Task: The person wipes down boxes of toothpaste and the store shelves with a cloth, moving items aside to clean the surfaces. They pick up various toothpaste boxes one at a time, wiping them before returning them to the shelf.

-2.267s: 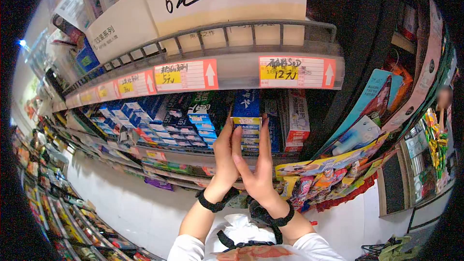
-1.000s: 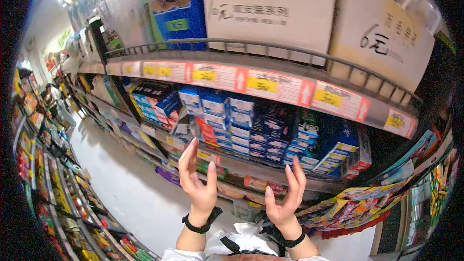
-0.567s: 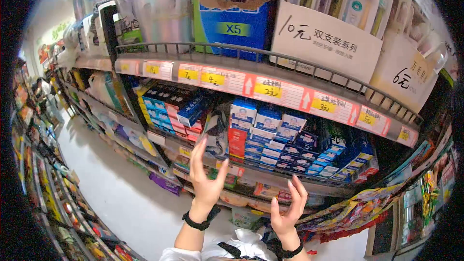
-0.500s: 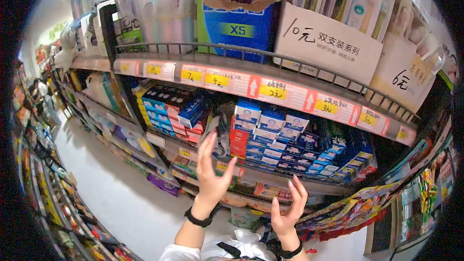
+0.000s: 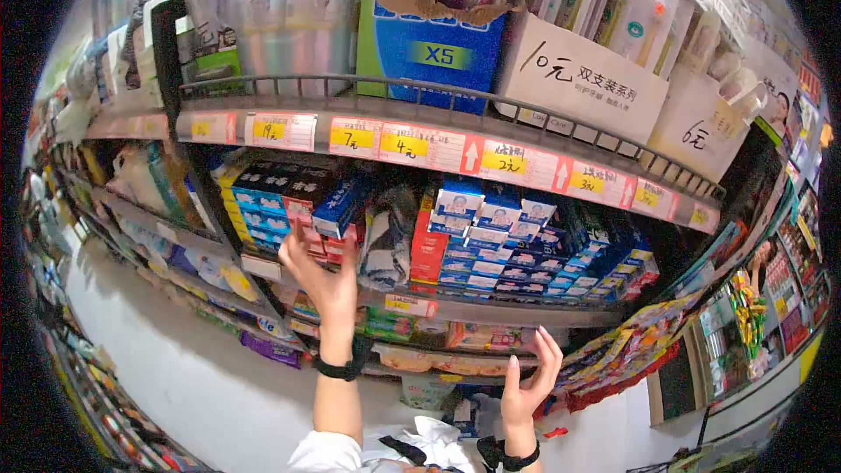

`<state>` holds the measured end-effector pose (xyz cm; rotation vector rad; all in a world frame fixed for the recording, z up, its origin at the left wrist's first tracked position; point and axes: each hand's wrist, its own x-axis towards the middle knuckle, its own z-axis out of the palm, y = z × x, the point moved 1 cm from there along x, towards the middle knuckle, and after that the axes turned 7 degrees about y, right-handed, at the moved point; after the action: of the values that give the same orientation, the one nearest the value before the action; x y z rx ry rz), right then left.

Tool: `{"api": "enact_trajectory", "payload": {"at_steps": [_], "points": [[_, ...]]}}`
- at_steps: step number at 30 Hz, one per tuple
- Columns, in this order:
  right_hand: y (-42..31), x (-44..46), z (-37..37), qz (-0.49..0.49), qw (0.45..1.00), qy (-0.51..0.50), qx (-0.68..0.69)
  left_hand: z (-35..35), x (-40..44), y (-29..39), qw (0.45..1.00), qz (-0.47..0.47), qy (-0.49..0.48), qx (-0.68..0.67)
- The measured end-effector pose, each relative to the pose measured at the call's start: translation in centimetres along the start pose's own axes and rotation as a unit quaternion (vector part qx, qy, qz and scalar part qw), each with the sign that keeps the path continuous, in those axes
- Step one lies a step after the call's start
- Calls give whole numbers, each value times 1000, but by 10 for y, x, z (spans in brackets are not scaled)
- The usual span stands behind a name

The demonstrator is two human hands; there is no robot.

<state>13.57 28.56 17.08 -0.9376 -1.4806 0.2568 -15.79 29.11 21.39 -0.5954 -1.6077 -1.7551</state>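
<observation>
My left hand (image 5: 326, 285) is raised in front of the middle shelf, fingers spread and holding nothing. It is nearest to a stack of pink toothpaste-type boxes (image 5: 335, 250), beside light-blue boxes (image 5: 261, 221). A dark blue box (image 5: 338, 208) lies tilted on top of that stack. My right hand (image 5: 528, 383) hangs lower, below the shelf edge, empty with its fingers apart and slightly curled. Above it are stacks of blue and white boxes (image 5: 499, 250), with a red box (image 5: 427, 245) at their left end. A grey, plastic-wrapped item (image 5: 388, 245) sits between the stacks.
A wire rail (image 5: 412, 92) and price strip (image 5: 438, 149) front the upper shelf. Cartons of toothbrushes, one white (image 5: 585, 74), stand there. Hanging colourful packets (image 5: 626, 333) are at the right. White floor (image 5: 149, 333) runs along the aisle at the left.
My left hand has moved left, from in front of the grey item to the pink boxes. The right hand stays low and open. The view has shifted slightly.
</observation>
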Motion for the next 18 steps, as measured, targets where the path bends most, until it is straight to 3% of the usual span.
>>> {"api": "enact_trajectory", "payload": {"at_steps": [2, 3, 6, 10, 12, 15, 18], "points": [[-1, -4, 2, -11, 1000, -5, -11, 5, 6, -11, 990, -74, -108, -55], [-3, -6, 2, -11, 1000, 0, -15, 7, 7, -13, 989, -74, -111, -60], [-14, -10, 9, -16, 1000, -16, 4, 12, 10, -7, 996, 23, -76, -39], [-19, -9, 11, -18, 999, -19, 19, 5, 5, 1, 992, 54, -115, -3], [-20, -9, 11, -20, 999, -22, 16, -2, -3, -2, 976, -73, -103, -175], [-24, -7, 13, -5, 999, -30, 27, -30, -10, 6, 960, -134, -76, -235], [-22, -6, 16, -23, 998, -45, 38, -68, -22, 3, 969, -74, -17, -235]]}}
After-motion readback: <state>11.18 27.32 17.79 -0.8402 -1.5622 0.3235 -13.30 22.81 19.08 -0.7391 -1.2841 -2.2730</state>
